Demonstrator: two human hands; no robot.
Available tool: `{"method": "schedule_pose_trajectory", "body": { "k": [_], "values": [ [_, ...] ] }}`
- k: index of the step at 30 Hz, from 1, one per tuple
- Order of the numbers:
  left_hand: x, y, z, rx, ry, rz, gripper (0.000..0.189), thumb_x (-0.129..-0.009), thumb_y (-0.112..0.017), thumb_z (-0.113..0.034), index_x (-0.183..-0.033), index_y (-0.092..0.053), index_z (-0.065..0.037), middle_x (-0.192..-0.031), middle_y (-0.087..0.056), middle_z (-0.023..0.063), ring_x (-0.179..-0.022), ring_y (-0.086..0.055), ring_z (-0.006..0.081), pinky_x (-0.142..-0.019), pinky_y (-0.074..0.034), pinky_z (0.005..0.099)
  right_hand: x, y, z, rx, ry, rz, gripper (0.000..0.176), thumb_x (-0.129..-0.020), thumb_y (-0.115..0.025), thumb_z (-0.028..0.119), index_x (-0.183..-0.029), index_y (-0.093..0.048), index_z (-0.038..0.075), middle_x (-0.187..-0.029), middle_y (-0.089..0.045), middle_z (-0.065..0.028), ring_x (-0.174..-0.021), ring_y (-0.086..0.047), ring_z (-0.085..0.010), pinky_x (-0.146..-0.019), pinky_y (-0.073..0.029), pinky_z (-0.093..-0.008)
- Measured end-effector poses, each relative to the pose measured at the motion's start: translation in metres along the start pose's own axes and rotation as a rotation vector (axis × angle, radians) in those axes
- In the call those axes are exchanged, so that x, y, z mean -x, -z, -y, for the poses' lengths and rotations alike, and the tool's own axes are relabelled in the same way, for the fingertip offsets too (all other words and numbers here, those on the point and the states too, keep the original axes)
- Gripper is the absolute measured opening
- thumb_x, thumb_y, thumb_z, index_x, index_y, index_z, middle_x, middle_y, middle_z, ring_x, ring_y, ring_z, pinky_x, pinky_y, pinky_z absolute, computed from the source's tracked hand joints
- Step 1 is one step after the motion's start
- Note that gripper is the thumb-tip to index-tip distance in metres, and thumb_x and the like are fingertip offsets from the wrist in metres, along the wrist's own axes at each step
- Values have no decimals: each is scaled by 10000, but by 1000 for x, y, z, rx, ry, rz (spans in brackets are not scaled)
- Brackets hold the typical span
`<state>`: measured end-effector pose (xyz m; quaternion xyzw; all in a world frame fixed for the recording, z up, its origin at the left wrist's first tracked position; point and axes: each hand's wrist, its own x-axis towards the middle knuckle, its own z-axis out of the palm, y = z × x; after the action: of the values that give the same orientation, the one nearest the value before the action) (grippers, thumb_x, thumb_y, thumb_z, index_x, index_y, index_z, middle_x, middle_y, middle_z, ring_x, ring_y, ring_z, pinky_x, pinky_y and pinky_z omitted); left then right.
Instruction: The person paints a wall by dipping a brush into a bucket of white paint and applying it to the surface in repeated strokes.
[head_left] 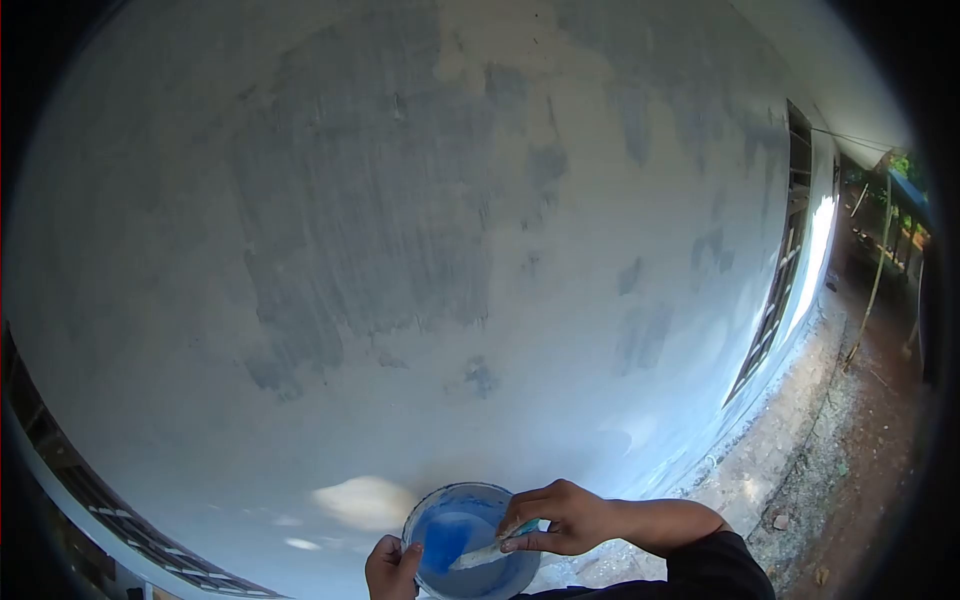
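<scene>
A round bucket (pixel 472 487) with a smeared rim is at the bottom middle of the head view, in front of the wall. My left hand (pixel 392 570) grips its left side, thumb over the rim. My right hand (pixel 550 518) is closed around the teal handle of a putty knife (pixel 483 554), which slants down to the left into the bucket. Pale material coats the knife. Inside the bucket lies a greyish-blue mix with a bright blue patch (pixel 445 538); the knife's tip is beside this patch.
A pale wall (pixel 570 330) with grey smeared patches (pixel 370 200) fills most of the view. Barred windows stand at the right (pixel 785 260) and lower left (pixel 90 480). Rough ground (pixel 800 500) runs along the wall, with a leaning pole (pixel 880 260) at far right.
</scene>
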<state>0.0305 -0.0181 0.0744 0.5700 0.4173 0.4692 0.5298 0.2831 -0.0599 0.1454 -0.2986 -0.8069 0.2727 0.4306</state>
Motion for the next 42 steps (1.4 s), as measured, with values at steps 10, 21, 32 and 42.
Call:
{"method": "schedule_pose_trajectory", "body": {
  "k": [10,21,32,42],
  "values": [
    [0,0,23,8,-67,-102,289,-807,-625,-71,-677,-367,-62,-594,-290,-56,-537,-261,21,-463,-202,208,-7,-24,-19,112,-103,54,186,-794,-663,181,-909,-612,43,-780,-629,-90,-568,-614,-212,-491,-494,-297],
    [3,-7,34,5,-23,-134,310,-817,-632,-104,-691,-350,-79,-606,-277,-62,-544,-246,15,-470,-194,196,-5,-39,-53,140,-199,18,168,-776,-676,153,-869,-602,34,-779,-629,-86,-614,-636,-210,-517,-502,-290],
    [9,-14,40,38,-13,-173,300,-822,-632,-107,-699,-360,-75,-622,-303,-57,-560,-253,18,-480,-207,194,-5,-56,-70,105,-175,157,193,-800,-644,171,-930,-597,37,-789,-600,-93,-596,-608,-236,-555,-483,-334],
    [16,-20,54,38,-15,-317,315,-826,-629,-110,-684,-351,-74,-623,-306,-55,-569,-264,21,-486,-219,195,3,-62,-84,181,-99,248,168,-774,-664,151,-894,-624,40,-743,-596,-83,-689,-608,-234,-595,-498,-344]
  ]
}}
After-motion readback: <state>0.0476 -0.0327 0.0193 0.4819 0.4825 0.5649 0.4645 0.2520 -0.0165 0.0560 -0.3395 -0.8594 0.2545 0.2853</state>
